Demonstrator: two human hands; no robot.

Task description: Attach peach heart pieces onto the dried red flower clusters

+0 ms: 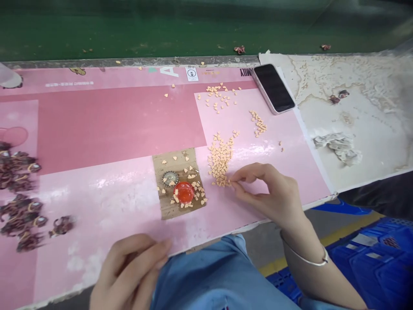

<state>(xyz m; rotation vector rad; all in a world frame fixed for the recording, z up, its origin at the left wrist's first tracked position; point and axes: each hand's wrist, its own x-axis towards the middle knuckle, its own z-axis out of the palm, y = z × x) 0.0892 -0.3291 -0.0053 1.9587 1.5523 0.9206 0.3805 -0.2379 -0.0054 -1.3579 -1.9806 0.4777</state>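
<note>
My right hand [271, 189] pinches thumb and forefinger together at the lower right edge of a pile of small cream-coloured pieces [220, 159]; anything between its tips is too small to make out. Close to the table's front edge, my left hand [132, 267] has its fingers curled and pressed together, and their inner side is hidden. Between the hands, a red cap [183, 193] with a shiny inside sits on a brown patch of tape [171, 209]. A metal bottle cap [170, 178] lies beside it, with more cream pieces scattered around both.
Dark reddish-brown small items [22, 211] are heaped at the left. A phone [274, 88] lies at the back right, near smaller groups of cream pieces. Crumpled white material [338, 146] rests on the stained right section. Blue crates [371, 258] stand below; a green surface [129, 30] runs behind.
</note>
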